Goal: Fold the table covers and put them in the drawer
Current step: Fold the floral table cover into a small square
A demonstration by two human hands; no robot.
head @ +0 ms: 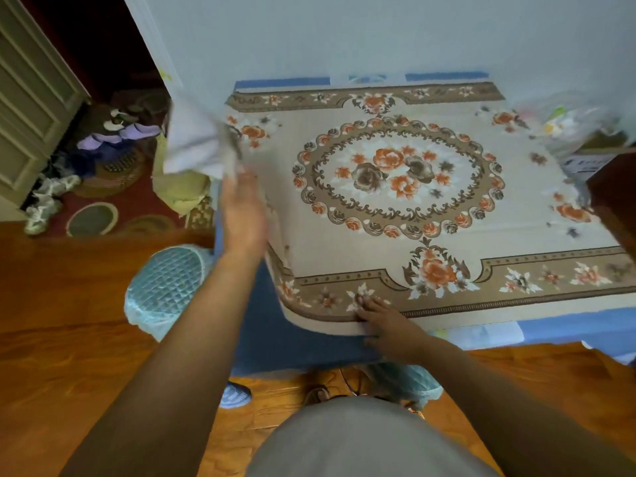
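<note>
A person stands at a table against a pale wall (344, 36), both bare arms out over one floral table cover (395, 173), beige with orange and brown roses, spread across the tabletop. The left hand (242, 211) is raised at the cover's left edge, where a corner is turned up showing its white underside; motion blur hides whether the fingers pinch the cloth. The right hand (385, 325) lies flat, fingers straight, pressing the near border. One blue cloth (275, 339) shows beneath the cover, hanging over the table's front. One quilted teal stool (165, 287) stands on the wooden floor (69, 339) at left, a second partly hidden under the table.
</note>
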